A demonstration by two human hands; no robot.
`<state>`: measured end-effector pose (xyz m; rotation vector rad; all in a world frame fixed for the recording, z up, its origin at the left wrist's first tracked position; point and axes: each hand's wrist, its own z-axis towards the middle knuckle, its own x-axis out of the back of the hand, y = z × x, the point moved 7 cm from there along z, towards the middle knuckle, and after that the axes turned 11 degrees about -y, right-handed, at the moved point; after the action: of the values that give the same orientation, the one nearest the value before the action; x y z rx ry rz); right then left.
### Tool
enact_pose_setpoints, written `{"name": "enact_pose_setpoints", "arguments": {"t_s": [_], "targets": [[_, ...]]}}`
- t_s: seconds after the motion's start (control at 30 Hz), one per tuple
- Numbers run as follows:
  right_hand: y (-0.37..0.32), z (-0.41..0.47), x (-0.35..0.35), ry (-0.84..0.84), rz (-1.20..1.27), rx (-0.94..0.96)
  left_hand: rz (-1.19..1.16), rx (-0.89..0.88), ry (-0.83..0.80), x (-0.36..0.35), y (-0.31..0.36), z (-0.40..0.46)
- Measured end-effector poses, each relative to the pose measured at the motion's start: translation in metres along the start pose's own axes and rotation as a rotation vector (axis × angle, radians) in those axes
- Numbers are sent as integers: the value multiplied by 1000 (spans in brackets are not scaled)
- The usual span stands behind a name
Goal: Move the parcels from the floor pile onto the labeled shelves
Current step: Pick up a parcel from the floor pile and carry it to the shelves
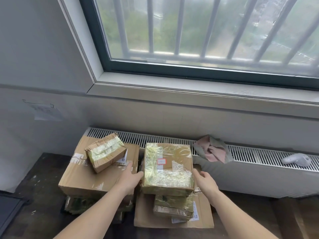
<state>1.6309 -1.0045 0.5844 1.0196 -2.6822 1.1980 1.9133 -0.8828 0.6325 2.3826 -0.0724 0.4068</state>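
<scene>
A pile of taped cardboard parcels lies on the dark floor under the window. The middle parcel (pixel 168 168), wrapped in clear tape with a small red-edged label, sits on top of a lower taped parcel (pixel 172 207) and a flat carton (pixel 203 214). My left hand (pixel 130 175) is at its left side, fingertips touching the wall of the box. My right hand (pixel 204 180) is at its right edge, fingers apart. To the left, a small parcel (pixel 106 152) rests tilted on a large carton (pixel 93 178). No shelves are in view.
A white radiator (pixel 259 157) runs along the wall behind the pile, with a pink-grey cloth (pixel 214 150) and a white cloth (pixel 296 159) on it. A barred window is above. A dark flat object (pixel 10 209) lies at the lower left.
</scene>
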Motion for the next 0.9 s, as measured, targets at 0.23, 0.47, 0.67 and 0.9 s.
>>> {"name": "enact_pose_setpoints", "arguments": {"t_s": [0.23, 0.47, 0.67, 0.9], "targets": [[-10, 5, -37, -109, 85, 79, -125, -13, -148, -43, 6, 9], [-50, -32, -34, 17, 232, 275, -220, -113, 94, -24, 21, -2], [-130, -54, -48, -62, 254, 455, -287, -134, 325, 36, 56, -34], [-249, -100, -111, -279, 187, 640, -456, -300, 589, 148, 71, -124]]}}
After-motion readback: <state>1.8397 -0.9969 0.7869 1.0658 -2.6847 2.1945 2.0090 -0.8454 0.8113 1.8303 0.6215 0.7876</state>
